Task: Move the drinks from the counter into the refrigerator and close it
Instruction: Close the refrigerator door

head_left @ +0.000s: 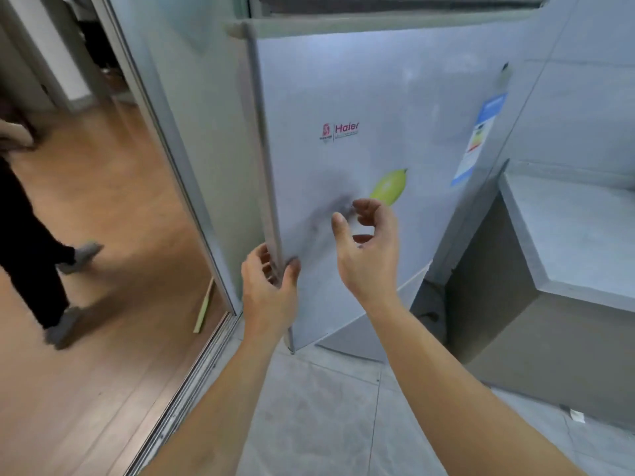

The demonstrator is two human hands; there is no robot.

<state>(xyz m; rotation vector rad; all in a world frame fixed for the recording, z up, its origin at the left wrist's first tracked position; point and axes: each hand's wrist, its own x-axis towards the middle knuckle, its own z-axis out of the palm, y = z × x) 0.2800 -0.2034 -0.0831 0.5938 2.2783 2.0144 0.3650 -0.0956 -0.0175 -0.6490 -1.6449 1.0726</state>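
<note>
Refrigerator door (pixel 360 149) edge was gripped by left hand (pixel 269 293) at 6 o'clock; right hand (pixel 369 249) hovered nearby, fingers loosely curled, empty.

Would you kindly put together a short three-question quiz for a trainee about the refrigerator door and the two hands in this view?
1. True or false: the left hand grips the edge of the refrigerator door.
2. What does the right hand hold? A) a bottle B) nothing C) a can
3. Fill in: the green sticker on the door sits just ____ the right hand.

Key:
1. True; its fingers wrap the door's edge.
2. B; its fingers are loosely curled in front of the door.
3. Above.
</note>
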